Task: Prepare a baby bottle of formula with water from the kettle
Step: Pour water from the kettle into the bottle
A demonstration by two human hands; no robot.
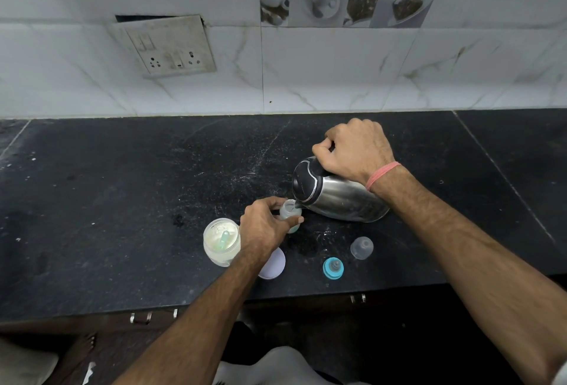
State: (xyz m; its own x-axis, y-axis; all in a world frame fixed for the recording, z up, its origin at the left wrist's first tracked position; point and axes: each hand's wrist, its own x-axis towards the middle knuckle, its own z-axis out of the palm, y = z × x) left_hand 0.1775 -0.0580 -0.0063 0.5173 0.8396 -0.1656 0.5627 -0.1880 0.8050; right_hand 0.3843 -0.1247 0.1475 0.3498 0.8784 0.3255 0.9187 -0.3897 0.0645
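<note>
My right grip (352, 151) clasped the tilted kettle (337, 197) by its handle, heavy steel; my left grip (264, 225) pinched the light, tippable bottle (290, 209) standing on the surface (122, 200) under the spout.

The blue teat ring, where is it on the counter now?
In the head view the blue teat ring stands near the counter's front edge, right of the left hand, beside the clear cap.
</note>
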